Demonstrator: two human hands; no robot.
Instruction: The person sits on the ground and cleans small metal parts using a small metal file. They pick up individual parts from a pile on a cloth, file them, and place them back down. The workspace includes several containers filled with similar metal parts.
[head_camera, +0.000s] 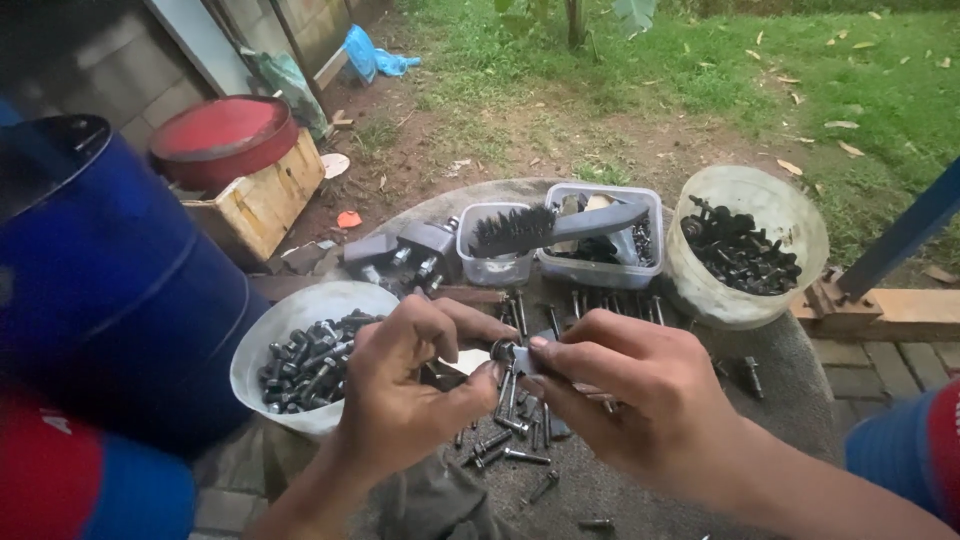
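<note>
Left hand (405, 385) and right hand (625, 395) both pinch one small bolt (505, 352) between closed fingertips (details unclear), above loose bolts (505, 435) on the tabletop (790, 370); white bowl (300, 305) beside left hand.

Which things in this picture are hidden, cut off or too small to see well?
Head view, the only one:
- The small metal part between the left hand and right hand: fingers cover most of it, so its kind is unclear.
- Blue drum: cut off by the left edge.
- Clear box: the wire brush lies across it and hides much of its contents.
- Loose bolts under the hands: partly covered.
</note>
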